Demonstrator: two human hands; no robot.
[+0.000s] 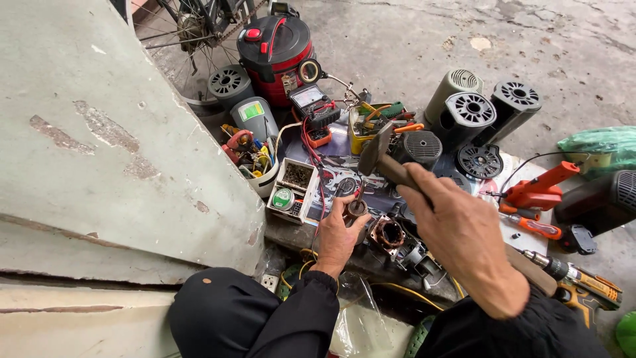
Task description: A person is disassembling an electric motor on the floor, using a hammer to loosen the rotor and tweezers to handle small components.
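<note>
Right hand (464, 232) closed around the handle of a hammer (376, 154), head raised toward 11 o'clock. Left hand (339, 233) pinches a small round motor part (357, 208) on the work board, fingers closed on its rim. Copper-wound stator (387, 233) lies just beside it at 3 o'clock. Multimeter (313, 104) sits farther off at 12 o'clock.

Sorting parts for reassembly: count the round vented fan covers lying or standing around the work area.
5: one beside the red vacuum, two on upright housings at top right, two lower near the hammer head. Others may be hidden.
</note>
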